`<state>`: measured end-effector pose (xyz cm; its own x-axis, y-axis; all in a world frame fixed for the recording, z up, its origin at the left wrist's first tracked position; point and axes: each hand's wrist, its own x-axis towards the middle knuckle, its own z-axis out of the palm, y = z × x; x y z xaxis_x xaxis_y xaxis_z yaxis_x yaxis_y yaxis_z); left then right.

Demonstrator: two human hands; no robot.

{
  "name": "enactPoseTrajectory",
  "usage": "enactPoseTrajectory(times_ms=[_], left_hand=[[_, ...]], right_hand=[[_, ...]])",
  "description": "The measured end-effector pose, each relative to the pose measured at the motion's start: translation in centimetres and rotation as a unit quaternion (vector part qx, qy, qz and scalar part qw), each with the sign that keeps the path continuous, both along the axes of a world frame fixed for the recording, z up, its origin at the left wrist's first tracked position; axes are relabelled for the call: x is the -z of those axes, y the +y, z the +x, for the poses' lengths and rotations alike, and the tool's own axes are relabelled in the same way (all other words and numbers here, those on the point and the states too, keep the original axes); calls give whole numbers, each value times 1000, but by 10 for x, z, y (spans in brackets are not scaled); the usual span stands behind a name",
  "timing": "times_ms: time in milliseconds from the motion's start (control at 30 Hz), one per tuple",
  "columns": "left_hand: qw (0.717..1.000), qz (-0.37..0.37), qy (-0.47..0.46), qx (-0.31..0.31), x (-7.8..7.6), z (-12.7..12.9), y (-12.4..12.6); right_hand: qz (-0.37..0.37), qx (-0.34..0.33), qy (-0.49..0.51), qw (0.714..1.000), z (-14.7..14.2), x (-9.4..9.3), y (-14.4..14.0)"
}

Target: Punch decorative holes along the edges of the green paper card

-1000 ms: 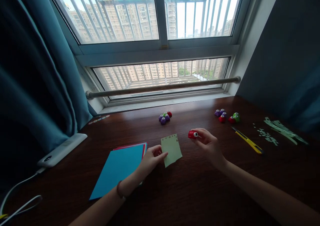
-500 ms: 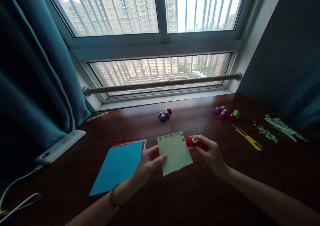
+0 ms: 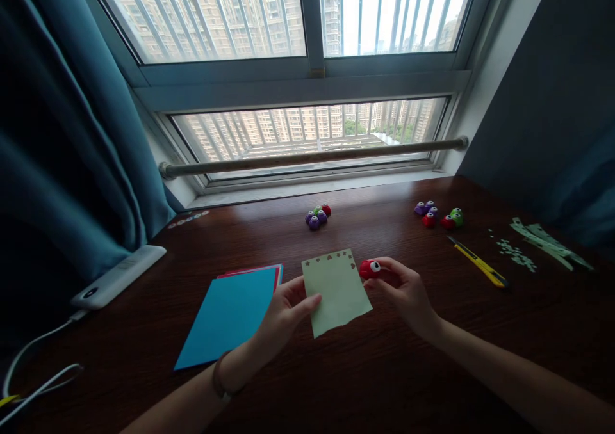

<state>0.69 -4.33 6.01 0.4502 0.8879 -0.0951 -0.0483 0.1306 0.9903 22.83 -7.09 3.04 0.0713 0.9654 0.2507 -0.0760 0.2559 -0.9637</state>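
Observation:
My left hand [image 3: 283, 315] pinches the left edge of a pale green paper sheet [image 3: 339, 290] and holds it just above the dark wooden table [image 3: 384, 370]. A row of small punched shapes runs along the sheet's far edge. My right hand [image 3: 408, 293] grips a small red craft punch [image 3: 369, 269] with a white eye, pressed against the sheet's upper right edge. A stack of coloured paper [image 3: 230, 312], blue on top, lies left of my left hand.
A cluster of small punches [image 3: 318, 216] sits mid-table near the window, another cluster [image 3: 438, 216] at right. A yellow utility knife [image 3: 476, 262], green paper scraps [image 3: 516, 255] and green strips [image 3: 548, 242] lie far right. A white device [image 3: 118, 277] with cables sits at left, by a teal curtain.
The green sheet has turned to face me more flatly, and my right hand has brought the red punch left to the sheet's right edge.

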Motion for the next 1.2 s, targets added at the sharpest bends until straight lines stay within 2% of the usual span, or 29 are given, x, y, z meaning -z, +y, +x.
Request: enactPoseTrajectory(times_ms=[567, 1200], left_hand=[[1000, -2, 4, 5, 5, -1, 1], [1000, -8, -6, -3, 8, -2, 3]], right_hand=[[17, -20, -51, 998, 0, 2, 0], [111, -4, -131, 985, 0, 0, 0]])
